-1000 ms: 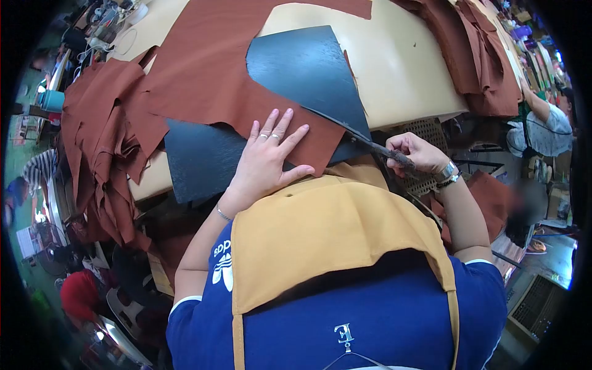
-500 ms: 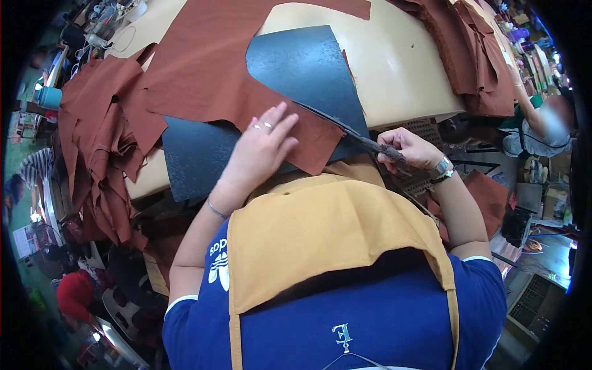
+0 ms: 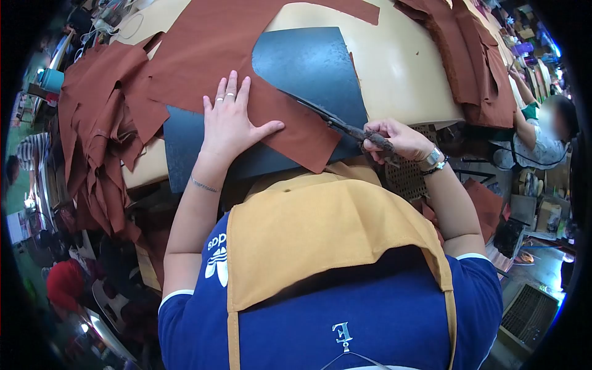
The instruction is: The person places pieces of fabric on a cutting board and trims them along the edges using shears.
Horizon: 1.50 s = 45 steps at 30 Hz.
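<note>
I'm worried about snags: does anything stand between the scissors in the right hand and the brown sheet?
Nothing visible does. The scissors, held in the right hand, reach the brown sheet directly. The left hand is spread on it, off to one side of the blades, and the dark board lies beneath.

The table has a shiny, cream-coloured top. A dark, flat board lies at the near edge. A big red-brown cloth goes over part of the board and the table. A messy cloth pile droops off the left side, and long folded cloths hang off the right.
</note>
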### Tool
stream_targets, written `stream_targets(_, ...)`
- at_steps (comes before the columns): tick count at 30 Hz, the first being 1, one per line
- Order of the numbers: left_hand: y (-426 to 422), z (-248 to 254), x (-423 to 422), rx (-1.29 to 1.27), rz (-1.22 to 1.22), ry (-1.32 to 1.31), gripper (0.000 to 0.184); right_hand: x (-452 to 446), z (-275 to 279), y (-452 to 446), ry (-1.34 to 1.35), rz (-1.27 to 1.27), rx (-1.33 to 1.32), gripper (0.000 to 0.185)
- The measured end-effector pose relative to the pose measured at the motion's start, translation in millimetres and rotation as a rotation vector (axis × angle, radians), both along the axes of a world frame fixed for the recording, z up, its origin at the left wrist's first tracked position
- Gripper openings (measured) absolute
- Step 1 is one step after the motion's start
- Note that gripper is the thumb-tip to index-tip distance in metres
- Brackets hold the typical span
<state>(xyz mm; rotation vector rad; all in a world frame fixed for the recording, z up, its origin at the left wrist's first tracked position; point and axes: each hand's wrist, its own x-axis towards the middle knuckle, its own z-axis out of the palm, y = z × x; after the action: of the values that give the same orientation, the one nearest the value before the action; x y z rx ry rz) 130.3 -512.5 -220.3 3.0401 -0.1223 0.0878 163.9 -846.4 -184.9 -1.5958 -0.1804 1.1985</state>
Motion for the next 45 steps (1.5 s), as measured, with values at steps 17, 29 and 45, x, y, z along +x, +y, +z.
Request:
stream_targets(17,17.5,6.0,8.9,-0.033,0.162,0.051,0.115,15.7,7.6,18.5,0.018,0.009,0.035,0.028)
stream_targets(29,23.4,-0.4,8.7,0.004,0.182,0.055,0.123,24.9,4.2,12.1,-0.011,0.072,0.050,0.028)
stream_targets(45,26.1,-3.3,6.6,-0.003,0.169,0.039,0.122,25.9,-0.9,9.1,0.001,0.081,0.082,0.027)
